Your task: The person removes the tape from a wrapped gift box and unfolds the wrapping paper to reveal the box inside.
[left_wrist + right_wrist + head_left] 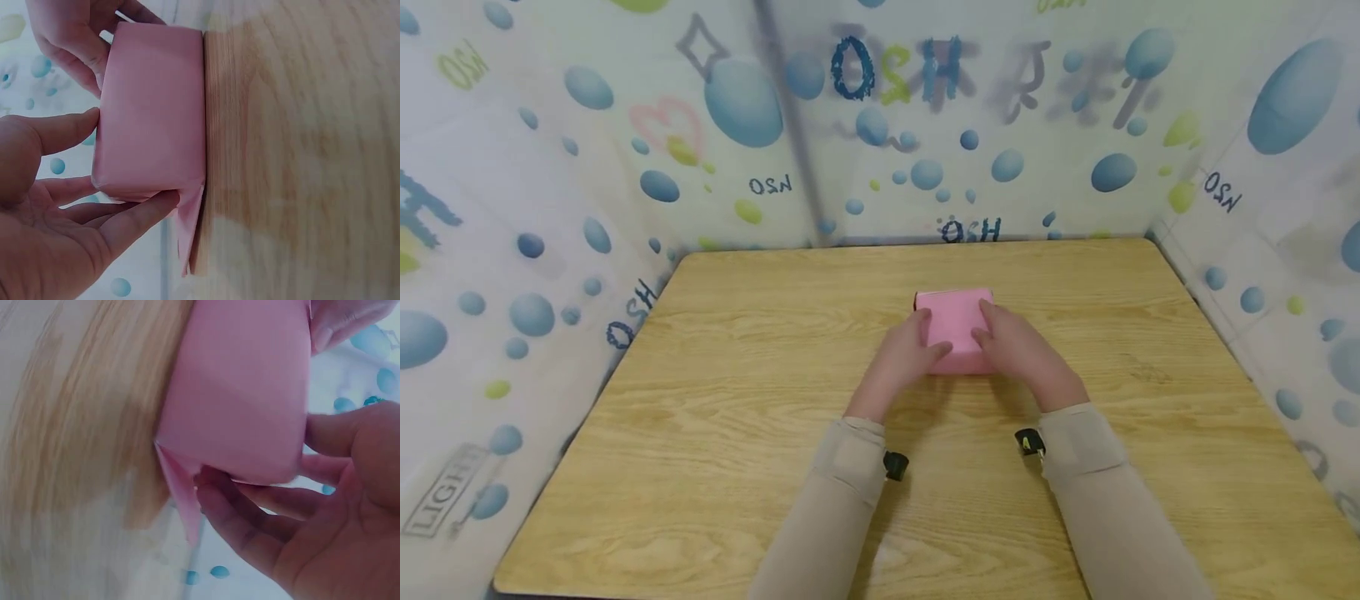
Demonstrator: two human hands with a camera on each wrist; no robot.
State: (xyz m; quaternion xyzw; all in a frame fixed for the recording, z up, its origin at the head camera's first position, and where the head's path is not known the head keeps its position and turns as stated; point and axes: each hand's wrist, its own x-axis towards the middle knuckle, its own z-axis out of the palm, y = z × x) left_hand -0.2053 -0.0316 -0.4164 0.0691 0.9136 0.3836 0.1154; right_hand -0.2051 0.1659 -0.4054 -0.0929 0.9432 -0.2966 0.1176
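A box wrapped in pink paper (pixel 958 332) sits on the wooden table, beyond the middle. My left hand (pixel 898 357) grips its left end, with the thumb on the top and the fingers against the side. On the opposite end my right hand (pixel 1021 348) holds it in much the same way. The left wrist view has a loose pink flap (pixel 189 231) sticking out at the lower edge, beside the left fingertips. Another flap (pixel 180 487) juts out near my right fingers in the right wrist view. The box's far side is mostly hidden.
The wooden table (pixel 715 400) runs back to a wall covering (pixel 880 167) printed with blue and green drops and letters. Similar printed sheets flank both sides. Dark straps (pixel 895 465) show at the wrists, below pale sleeves.
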